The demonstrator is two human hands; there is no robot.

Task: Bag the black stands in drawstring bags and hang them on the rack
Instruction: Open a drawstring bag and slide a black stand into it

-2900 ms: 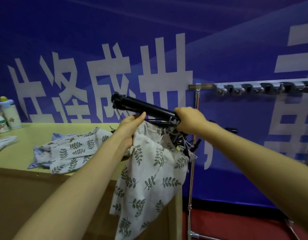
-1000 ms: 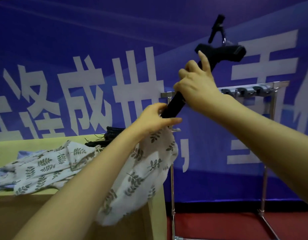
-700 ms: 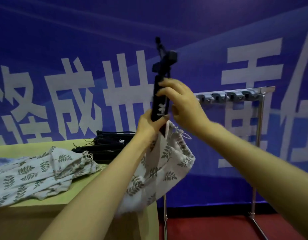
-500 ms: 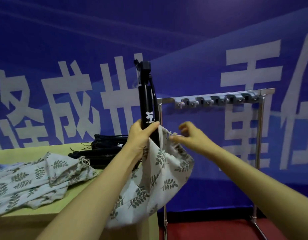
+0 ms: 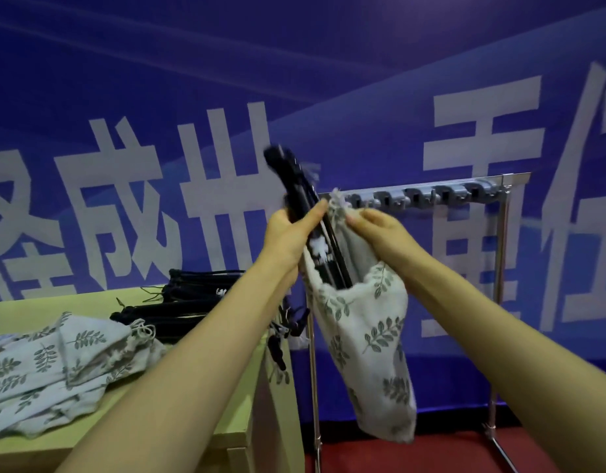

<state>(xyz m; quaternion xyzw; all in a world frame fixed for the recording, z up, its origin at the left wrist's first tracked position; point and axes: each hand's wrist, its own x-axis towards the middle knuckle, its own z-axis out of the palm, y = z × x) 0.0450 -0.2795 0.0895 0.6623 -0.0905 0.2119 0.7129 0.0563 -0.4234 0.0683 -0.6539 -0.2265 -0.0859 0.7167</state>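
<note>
A black stand (image 5: 296,186) stands partly inside a leaf-print drawstring bag (image 5: 366,339), its top sticking out and tilted left. My left hand (image 5: 291,233) grips the stand at the bag's mouth. My right hand (image 5: 380,233) pinches the bag's rim on the right side. The bag hangs in the air in front of the metal rack (image 5: 431,196), whose grey hooks carry nothing. Several more black stands (image 5: 189,305) lie piled on the table.
A yellow-green table (image 5: 237,414) fills the lower left, with several more leaf-print bags (image 5: 56,363) heaped on it. The rack's legs stand on a red floor (image 5: 431,455) to the right of the table. A blue banner with white characters covers the wall behind.
The stand swung upright, then sank deeper into the bag and tilted left. My right hand let go of the stand and took the bag's rim. The bag now hangs longer.
</note>
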